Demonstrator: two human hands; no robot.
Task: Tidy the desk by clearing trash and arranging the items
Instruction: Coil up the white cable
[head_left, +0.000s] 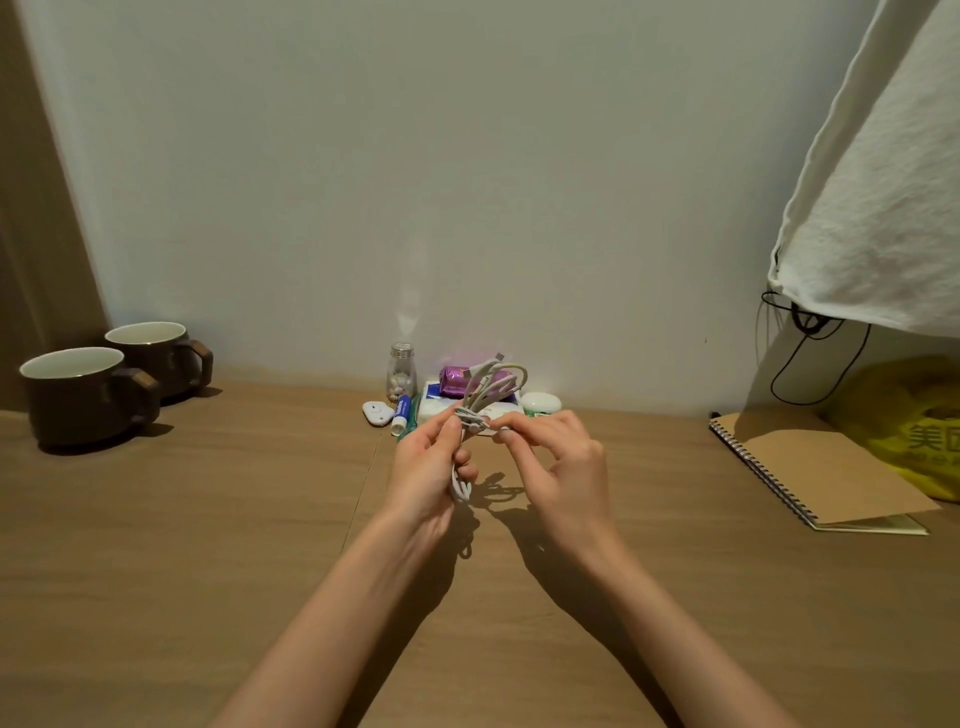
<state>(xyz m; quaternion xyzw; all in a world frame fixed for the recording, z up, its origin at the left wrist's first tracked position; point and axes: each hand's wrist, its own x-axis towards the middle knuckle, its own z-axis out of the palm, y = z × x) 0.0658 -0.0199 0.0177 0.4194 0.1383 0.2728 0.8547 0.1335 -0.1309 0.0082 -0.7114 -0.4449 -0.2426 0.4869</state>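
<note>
A bundled white cable (491, 389) is held above the middle of the wooden desk (208, 519). My left hand (426, 467) grips the bundle around its lower part, loops sticking out above and below the fist. My right hand (556, 457) pinches a loose end of the cable at the bundle's middle. Behind the hands, by the wall, lie a small glass pill bottle (401, 371), a blue lip balm tube (401, 413), a small white oval gadget (377, 413), a tissue pack (434, 402) with a purple wrapper (457, 379) on it, and a white earbud case (541, 402).
Two dark brown mugs (83, 395) (156, 358) stand at the far left. A spiral notebook with a tan cover (815, 467) lies at the right, beside a yellow plastic bag (919, 426). White cloth (883, 182) hangs top right with black cord (810, 364) under it.
</note>
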